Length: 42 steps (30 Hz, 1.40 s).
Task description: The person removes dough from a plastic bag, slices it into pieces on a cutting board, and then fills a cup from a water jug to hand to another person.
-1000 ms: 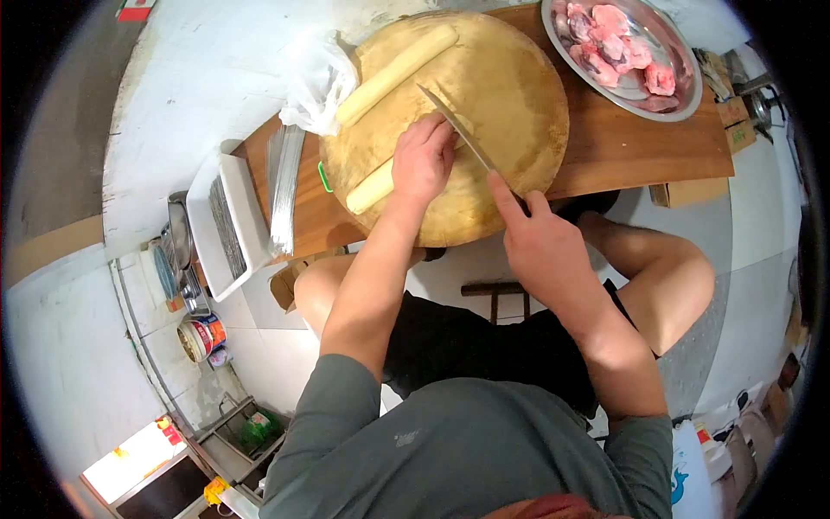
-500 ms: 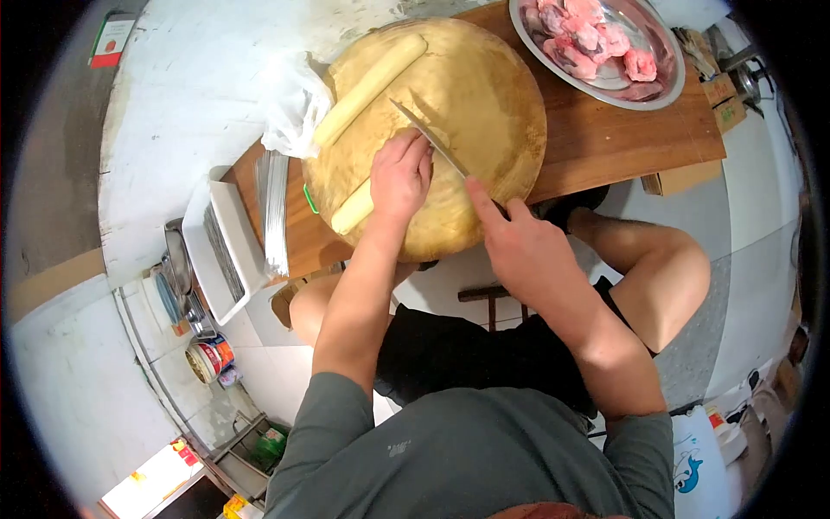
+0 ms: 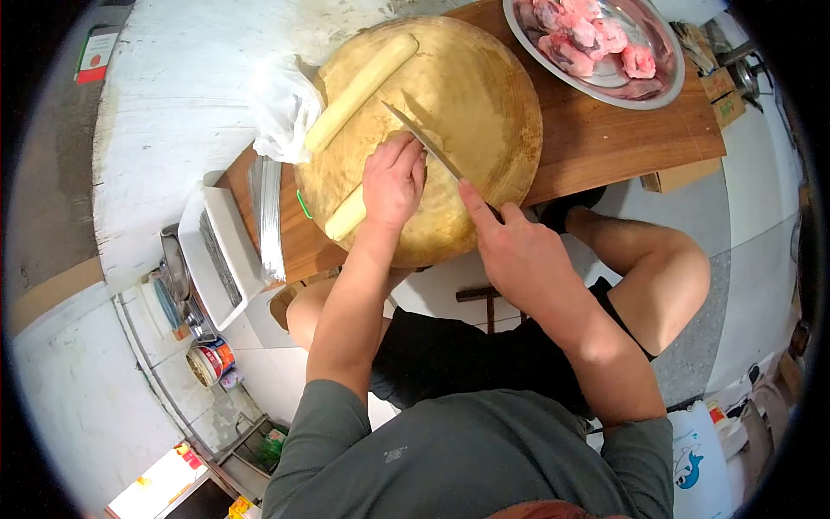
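A round wooden chopping block (image 3: 493,112) carries two long, pale yellow peeled vegetables whose exact kind I cannot make out. One peeled vegetable (image 3: 363,91) lies whole near the far left rim. The other peeled vegetable (image 3: 346,216) runs under my left hand (image 3: 393,182), whose curled fingers press it to the block; its far end is hidden. My right hand (image 3: 519,246) grips a knife (image 3: 430,145) by the handle, forefinger along the spine. The blade is close beside my left fingertips, where a bit of pale vegetable shows.
A steel bowl (image 3: 670,82) of raw pinkish meat chunks stands on the wooden table (image 3: 622,130) at the far right. To the left are a crumpled clear plastic bag (image 3: 285,108), a bundle of metal skewers (image 3: 270,216) and a white tray (image 3: 246,251) with more thin sticks.
The view has shifted slightly, so the block and both hands appear a little farther left. Both holds stay the same, and the blade remains by my left fingers.
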Motion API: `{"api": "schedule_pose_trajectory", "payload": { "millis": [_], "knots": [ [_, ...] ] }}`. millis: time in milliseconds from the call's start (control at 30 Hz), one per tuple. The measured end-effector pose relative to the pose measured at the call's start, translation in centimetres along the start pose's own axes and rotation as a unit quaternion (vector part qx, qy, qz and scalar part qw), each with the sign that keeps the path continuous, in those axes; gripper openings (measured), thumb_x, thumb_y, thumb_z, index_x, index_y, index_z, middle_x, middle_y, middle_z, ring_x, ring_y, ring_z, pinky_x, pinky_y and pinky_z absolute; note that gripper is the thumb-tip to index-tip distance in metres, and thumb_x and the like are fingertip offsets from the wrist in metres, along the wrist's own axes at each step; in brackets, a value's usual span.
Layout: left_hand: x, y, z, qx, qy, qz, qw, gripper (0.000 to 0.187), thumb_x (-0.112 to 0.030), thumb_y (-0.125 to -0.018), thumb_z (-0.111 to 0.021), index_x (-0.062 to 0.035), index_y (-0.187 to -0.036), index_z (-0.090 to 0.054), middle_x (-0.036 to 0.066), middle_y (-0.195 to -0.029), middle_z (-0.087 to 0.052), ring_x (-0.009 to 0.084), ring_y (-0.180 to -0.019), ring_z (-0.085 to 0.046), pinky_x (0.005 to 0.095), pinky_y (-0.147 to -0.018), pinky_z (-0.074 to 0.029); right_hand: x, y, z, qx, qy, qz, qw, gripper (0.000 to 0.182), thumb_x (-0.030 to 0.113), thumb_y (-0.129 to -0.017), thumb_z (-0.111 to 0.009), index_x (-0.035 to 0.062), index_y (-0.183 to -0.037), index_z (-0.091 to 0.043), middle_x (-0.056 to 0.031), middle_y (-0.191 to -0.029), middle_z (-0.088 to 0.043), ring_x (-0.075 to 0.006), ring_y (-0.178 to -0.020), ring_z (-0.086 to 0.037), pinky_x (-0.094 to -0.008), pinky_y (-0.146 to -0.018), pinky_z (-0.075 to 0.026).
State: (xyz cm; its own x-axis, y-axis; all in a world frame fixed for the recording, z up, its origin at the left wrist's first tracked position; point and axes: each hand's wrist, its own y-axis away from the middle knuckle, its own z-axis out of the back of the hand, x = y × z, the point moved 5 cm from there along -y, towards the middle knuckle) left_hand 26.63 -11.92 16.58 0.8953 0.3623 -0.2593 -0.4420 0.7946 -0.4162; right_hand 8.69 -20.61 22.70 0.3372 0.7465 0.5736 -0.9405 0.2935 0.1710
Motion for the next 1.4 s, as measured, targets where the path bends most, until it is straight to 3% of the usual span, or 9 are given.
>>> {"api": "schedule_pose_trajectory", "payload": {
  "millis": [133,233,333,433,533,633,933,1400],
  "knots": [
    [0.1,-0.1,0.0,-0.011,0.008,0.001,1.0,0.021,-0.006,-0.08,-0.066,-0.0074,-0.101,-0.068,0.005,-0.107,-0.066,0.027,-0.089,-0.061,0.0366,-0.078,-0.048,0.3,-0.1,0.0,0.006,0.01,-0.015,1.0,0.056,0.011,-0.09,-0.055,0.0083,-0.144,-0.041,-0.0198,-0.087,-0.062,-0.0388,-0.065,-0.064,-0.0448,-0.059,-0.055],
    [0.2,0.1,0.0,-0.021,0.019,0.005,1.0,0.021,-0.005,-0.08,-0.066,-0.0072,-0.101,-0.068,0.006,-0.107,-0.066,0.0276,-0.089,-0.061,0.0366,-0.078,-0.048,0.3,0.0,0.0,0.013,-0.02,-0.067,0.997,0.054,0.01,-0.088,-0.051,-0.0007,-0.139,-0.04,-0.0227,-0.091,-0.064,-0.0382,-0.07,-0.069,-0.0453,-0.062,-0.058],
    [0.4,0.3,0.2,-0.032,0.033,0.006,0.999,0.022,-0.005,-0.08,-0.067,-0.0073,-0.102,-0.068,0.006,-0.107,-0.066,0.0282,-0.089,-0.061,0.0369,-0.079,-0.048,0.1,0.0,-0.3,-0.019,-0.014,-0.047,0.999,0.039,0.011,-0.088,-0.051,-0.004,-0.124,-0.047,-0.0226,-0.091,-0.064,-0.0387,-0.072,-0.069,-0.0458,-0.062,-0.058],
    [0.6,0.2,0.0,-0.041,0.053,0.01,0.998,0.023,-0.007,-0.08,-0.067,-0.0077,-0.103,-0.068,0.006,-0.108,-0.065,0.0283,-0.091,-0.061,0.0377,-0.079,-0.048,0.2,0.2,-0.5,-0.028,0.006,-0.047,0.998,0.029,0.011,-0.088,-0.053,-0.0023,-0.114,-0.048,-0.0232,-0.091,-0.064,-0.0397,-0.072,-0.068,-0.0464,-0.062,-0.057],
    [0.4,0.3,0.2,-0.019,0.05,0.018,0.998,0.023,-0.008,-0.081,-0.067,-0.0081,-0.103,-0.067,0.005,-0.109,-0.065,0.0282,-0.093,-0.061,0.0382,-0.081,-0.048,0.1,0.4,-0.6,-0.004,0.019,-0.076,0.997,0.033,0.015,-0.091,-0.056,-0.0015,-0.118,-0.046,-0.0226,-0.091,-0.064,-0.0422,-0.073,-0.065,-0.0486,-0.062,-0.054],
    [0.5,0.4,0.0,-0.015,0.043,0.017,0.999,0.023,-0.007,-0.081,-0.067,-0.0084,-0.104,-0.067,0.005,-0.11,-0.065,0.0277,-0.095,-0.061,0.0381,-0.082,-0.048,0.5,0.3,0.1,-0.009,0.025,-0.094,0.995,0.028,0.017,-0.092,-0.055,0.0,-0.112,-0.046,-0.0231,-0.088,-0.064,-0.0427,-0.072,-0.065,-0.049,-0.063,-0.055],
    [0.5,0.5,-0.2,-0.001,0.039,0.017,0.999,0.026,-0.007,-0.079,-0.068,-0.0088,-0.105,-0.067,0.005,-0.112,-0.065,0.0275,-0.094,-0.061,0.0381,-0.081,-0.049,0.6,-0.3,-1.9,-0.021,0.056,-0.111,0.992,0.021,0.024,-0.096,-0.052,0.0042,-0.102,-0.047,-0.0192,-0.076,-0.065,-0.0364,-0.062,-0.067,-0.0453,-0.054,-0.055],
    [0.0,0.1,-0.4,-0.005,0.001,-0.003,1.0,0.02,-0.008,-0.081,-0.066,-0.0068,-0.1,-0.068,0.008,-0.107,-0.066,0.0279,-0.093,-0.062,0.0394,-0.079,-0.05,-0.5,-1.0,-1.1,0.013,0.0,-0.124,0.992,0.011,0.01,-0.09,-0.048,0.003,-0.098,-0.047,-0.0225,-0.077,-0.067,-0.0377,-0.068,-0.069,-0.0466,-0.059,-0.056]
  ]
}}
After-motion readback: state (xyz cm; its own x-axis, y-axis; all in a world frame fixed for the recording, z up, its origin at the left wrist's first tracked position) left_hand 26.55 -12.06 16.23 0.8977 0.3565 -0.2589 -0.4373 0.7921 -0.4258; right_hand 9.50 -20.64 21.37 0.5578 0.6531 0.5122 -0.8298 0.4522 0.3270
